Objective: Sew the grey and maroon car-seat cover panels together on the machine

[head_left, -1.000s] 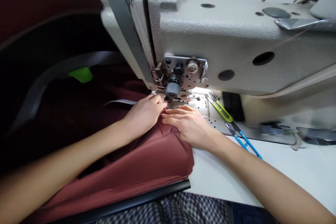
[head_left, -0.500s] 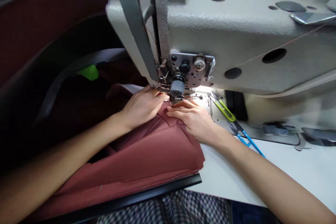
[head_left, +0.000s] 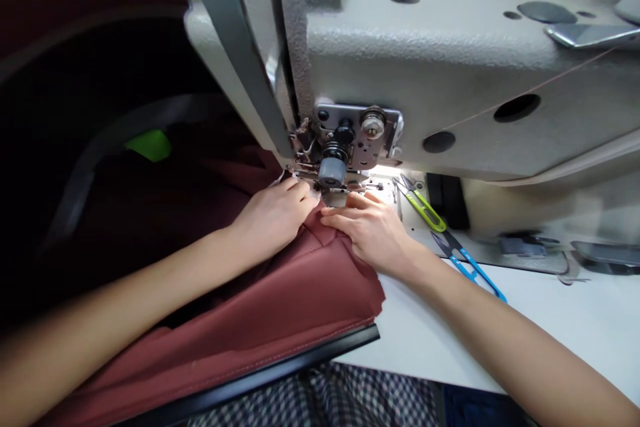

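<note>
Dark red material [head_left: 300, 287] with a stitched seam and a black edge strip runs under the head of a grey sewing machine [head_left: 425, 80]. Just left of the needle area, my left hand [head_left: 275, 217] has its fingers curled on the material's edge, pinching it. My right hand [head_left: 375, 227] is on the other side, fingers bent and pressed together on the same material close to the presser foot. The machine's head and my fingers hide the needle and the fingertips' exact grip.
Green thread snips [head_left: 425, 208] and blue snips [head_left: 470, 263] lie right of my right hand on the machine bed and white table [head_left: 565, 320]. A bright green piece [head_left: 151, 145] shows in the dark material at left.
My left hand has curled more and turned slightly at the material's edge. The green piece and the material at left have shifted a little left in view. My right hand stays nearly in place.
</note>
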`<state>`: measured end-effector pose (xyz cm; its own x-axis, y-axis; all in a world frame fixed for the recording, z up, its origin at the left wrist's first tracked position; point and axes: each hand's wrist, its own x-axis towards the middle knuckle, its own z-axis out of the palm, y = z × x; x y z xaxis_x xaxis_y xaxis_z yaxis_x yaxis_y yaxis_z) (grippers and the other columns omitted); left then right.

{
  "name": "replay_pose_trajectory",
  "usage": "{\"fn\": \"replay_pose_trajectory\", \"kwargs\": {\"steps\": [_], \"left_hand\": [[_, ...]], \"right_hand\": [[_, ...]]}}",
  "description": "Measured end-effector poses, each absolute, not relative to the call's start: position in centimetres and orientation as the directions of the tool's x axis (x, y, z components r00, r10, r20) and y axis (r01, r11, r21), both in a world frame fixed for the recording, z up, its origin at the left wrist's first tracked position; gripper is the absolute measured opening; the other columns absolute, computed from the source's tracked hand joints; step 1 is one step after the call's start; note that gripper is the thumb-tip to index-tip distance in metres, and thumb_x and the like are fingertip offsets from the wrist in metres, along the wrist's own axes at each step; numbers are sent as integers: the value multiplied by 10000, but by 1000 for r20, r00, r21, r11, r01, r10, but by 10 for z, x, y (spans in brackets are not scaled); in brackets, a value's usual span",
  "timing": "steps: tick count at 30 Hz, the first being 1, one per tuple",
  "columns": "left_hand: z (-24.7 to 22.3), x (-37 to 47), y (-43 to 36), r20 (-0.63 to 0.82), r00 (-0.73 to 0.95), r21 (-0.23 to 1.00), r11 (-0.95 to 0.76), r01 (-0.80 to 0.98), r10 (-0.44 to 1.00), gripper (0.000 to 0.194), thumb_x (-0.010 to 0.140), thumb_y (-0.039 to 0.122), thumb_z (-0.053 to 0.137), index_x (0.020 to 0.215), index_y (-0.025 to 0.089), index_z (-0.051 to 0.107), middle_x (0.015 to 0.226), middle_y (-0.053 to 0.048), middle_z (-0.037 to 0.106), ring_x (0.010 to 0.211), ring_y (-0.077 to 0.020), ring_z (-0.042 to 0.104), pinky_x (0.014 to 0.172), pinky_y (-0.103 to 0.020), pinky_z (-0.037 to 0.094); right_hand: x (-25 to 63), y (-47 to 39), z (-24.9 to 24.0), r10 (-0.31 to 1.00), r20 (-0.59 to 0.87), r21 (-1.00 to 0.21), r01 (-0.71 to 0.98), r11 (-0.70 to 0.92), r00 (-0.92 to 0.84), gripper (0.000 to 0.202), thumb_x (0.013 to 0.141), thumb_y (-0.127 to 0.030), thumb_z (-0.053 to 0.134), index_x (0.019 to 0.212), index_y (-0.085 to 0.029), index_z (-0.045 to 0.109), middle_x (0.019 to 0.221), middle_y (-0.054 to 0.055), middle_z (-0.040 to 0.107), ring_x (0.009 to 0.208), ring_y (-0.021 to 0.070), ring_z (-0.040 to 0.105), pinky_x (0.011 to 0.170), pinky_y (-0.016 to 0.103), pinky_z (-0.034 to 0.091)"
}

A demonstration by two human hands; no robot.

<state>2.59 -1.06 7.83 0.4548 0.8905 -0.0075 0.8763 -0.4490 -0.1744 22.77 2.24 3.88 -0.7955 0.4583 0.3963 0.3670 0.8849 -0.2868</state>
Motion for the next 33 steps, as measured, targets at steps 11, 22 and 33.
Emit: {"fn": "replay_pose_trajectory", "kwargs": {"steps": [11, 22, 33], "left_hand": [[73, 12, 0, 105, 503, -167, -483, 859, 858, 167, 901, 116, 518, 882, 153, 679, 861, -80, 673, 842, -237, 609, 649, -311, 452], [40, -33, 8, 406, 578, -62, -610, 790, 708, 337, 966, 140, 439, 1143, 249, 704, 1062, -46, 696, 949, -221, 503, 861, -351, 427], [84, -15, 21, 53, 654, -112, -646, 755, 755, 312, 915, 99, 442, 987, 221, 719, 895, -52, 681, 891, -218, 569, 850, -332, 438]], "right_hand": [[234, 27, 30, 477, 404, -334, 359, 871, -781, 341, 978, -151, 472, 1225, -198, 701, 1276, 12, 680, 937, 215, 563, 839, 356, 491], [234, 18, 42, 315, 355, -232, 243, 942, -880, 360, 990, -174, 456, 1295, -80, 623, 1346, 69, 628, 1047, 261, 520, 899, 402, 511], [200, -23, 30, 433, 344, -71, 436, 897, -833, 343, 955, -112, 482, 1246, -15, 636, 1332, 203, 602, 1064, 289, 541, 876, 431, 519]]}}
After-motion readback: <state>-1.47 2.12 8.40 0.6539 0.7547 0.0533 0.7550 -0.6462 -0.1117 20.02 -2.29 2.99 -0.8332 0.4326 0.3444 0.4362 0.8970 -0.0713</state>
